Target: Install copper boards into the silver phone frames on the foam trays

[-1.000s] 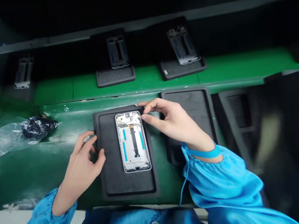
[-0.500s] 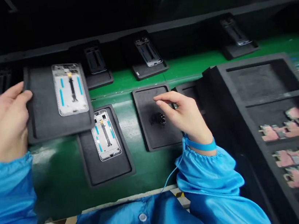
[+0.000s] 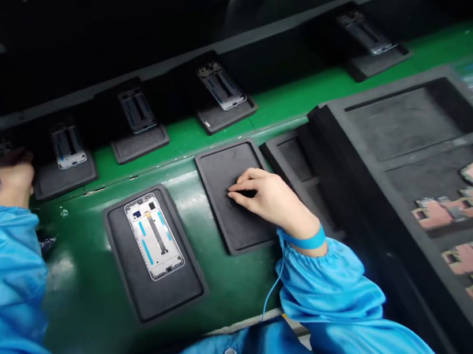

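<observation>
My right hand (image 3: 268,199) rests on an empty black foam tray (image 3: 232,230), fingertips pinched together on a small black part (image 3: 239,194) that I can barely make out. My left hand (image 3: 12,174) reaches far left to the conveyor, at the left edge of a black tray (image 3: 47,181) carrying a phone frame (image 3: 67,147); its fingers are dark and blurred. In front of me another black tray (image 3: 149,304) holds a white phone frame (image 3: 153,236) with blue strips.
More trays with phone frames (image 3: 137,110) (image 3: 221,86) (image 3: 363,29) ride the green belt (image 3: 295,96) at the back. A large black foam organiser (image 3: 407,119) on the right holds pink parts (image 3: 462,205). A blue wrist strap (image 3: 308,241) with cord is on my right wrist.
My left hand has carried the tray with a phone frame up and left onto the belt. My right hand came down and closed on the small black part.
</observation>
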`<state>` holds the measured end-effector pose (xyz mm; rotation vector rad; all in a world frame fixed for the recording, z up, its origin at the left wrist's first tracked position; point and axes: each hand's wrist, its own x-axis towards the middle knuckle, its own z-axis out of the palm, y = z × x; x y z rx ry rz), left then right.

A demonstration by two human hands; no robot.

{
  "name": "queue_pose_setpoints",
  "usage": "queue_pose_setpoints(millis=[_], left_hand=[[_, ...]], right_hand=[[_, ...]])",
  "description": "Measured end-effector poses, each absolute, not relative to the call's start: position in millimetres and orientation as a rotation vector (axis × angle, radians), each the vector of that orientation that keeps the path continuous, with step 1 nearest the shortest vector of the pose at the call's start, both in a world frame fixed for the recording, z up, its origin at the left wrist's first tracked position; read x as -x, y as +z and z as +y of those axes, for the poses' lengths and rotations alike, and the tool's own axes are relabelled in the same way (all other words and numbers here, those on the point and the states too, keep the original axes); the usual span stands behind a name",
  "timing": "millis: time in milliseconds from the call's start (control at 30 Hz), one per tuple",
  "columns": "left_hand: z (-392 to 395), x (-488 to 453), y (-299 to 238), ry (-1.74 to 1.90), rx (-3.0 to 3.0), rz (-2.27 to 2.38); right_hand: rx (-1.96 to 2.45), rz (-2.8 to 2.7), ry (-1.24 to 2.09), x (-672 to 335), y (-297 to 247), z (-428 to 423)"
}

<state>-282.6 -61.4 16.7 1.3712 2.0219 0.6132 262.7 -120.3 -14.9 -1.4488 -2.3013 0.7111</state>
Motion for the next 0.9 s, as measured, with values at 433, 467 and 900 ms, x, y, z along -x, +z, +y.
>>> queue_pose_setpoints(millis=[433,467,900], left_hand=[[10.2,143.6,-7.8,0.569,-1.467,2.358],[12.5,135.4,-7.7,0.606,-1.439,2.342],[-179.3,102.1,48.3,1.341,-1.092,1.991]], right_hand=[[1.517,-2.062,0.638,-235.3,-15.1,-128.4],[1.491,-1.968,0.707,-237.1,-15.4,-127.1],[1.174,-1.274,1.429,-245.2,-4.8,-133.0]])
